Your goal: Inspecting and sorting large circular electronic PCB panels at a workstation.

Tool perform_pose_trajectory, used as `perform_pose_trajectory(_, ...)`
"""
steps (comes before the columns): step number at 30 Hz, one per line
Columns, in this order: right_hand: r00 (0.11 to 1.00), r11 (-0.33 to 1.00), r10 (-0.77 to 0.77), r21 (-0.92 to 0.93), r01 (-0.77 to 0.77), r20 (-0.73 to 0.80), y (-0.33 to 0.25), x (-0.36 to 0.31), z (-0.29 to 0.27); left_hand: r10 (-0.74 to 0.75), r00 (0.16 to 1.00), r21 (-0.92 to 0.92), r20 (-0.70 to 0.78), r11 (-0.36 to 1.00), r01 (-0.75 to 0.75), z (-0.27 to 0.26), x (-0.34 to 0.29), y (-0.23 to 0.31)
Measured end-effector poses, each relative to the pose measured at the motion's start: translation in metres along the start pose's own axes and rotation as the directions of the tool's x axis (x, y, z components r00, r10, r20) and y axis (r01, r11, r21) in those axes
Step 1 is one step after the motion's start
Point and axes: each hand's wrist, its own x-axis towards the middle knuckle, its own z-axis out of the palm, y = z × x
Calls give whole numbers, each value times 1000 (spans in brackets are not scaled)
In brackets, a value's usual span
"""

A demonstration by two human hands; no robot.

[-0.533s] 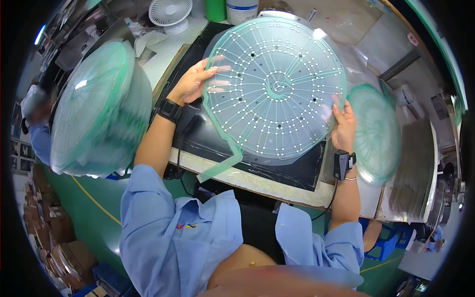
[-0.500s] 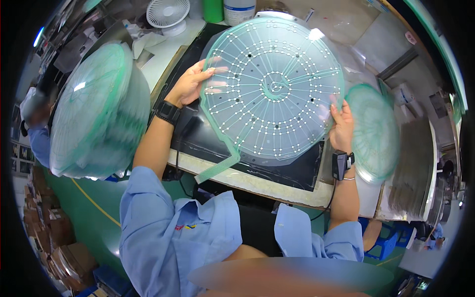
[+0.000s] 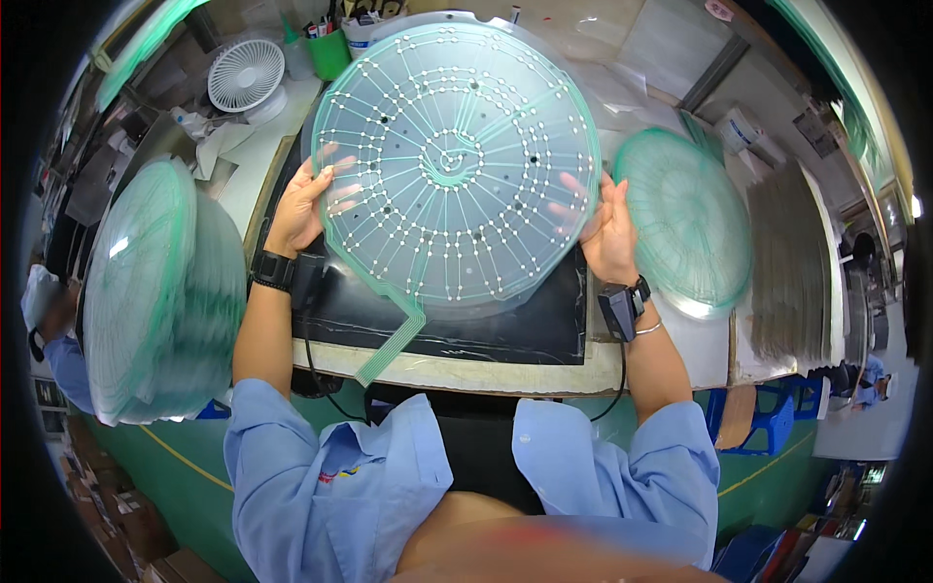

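Observation:
A large round translucent film circuit sheet (image 3: 408, 209), with thin green traces, rings of white dots and a ribbon-like tail at its lower left, is held over a black work mat (image 3: 457, 335). My left hand (image 3: 299, 209) grips its left edge, thumb on top; its fingers show through the film underneath. At the right edge my right hand (image 3: 610, 233) holds it likewise, fingers showing through beneath. Whether the sheet touches the work surface below I cannot tell.
A tall stack of round green-edged sheets (image 3: 136, 291) stands at the left. Another round pile (image 3: 685, 219) lies right of my right hand, beside a stack of grey sheets (image 3: 792, 272). A white fan (image 3: 246, 76) and green cup (image 3: 328, 53) stand at the back left.
The view has shifted, so the bench things sit further left in the picture. My right hand's fingers reach further under the sheet. Both hands still hold it.

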Motion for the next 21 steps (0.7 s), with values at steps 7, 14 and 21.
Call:
perform_pose_trajectory(7, 996, 998, 16, -55, -11, 85, 7, -5, -2, 43, 998, -23, -50, 999, -44, -1, 0, -10)
perform_pose_trajectory(14, 992, 998, 34, -60, -27, 125, 6, -7, 4, 44, 997, -28, -67, 999, -46, -5, -1, -12)
perform_pose_trajectory(21, 985, 995, 50, -90, -35, 164, 10, -5, 1, 26, 998, -40, -60, 999, -28, -3, 1, -10)
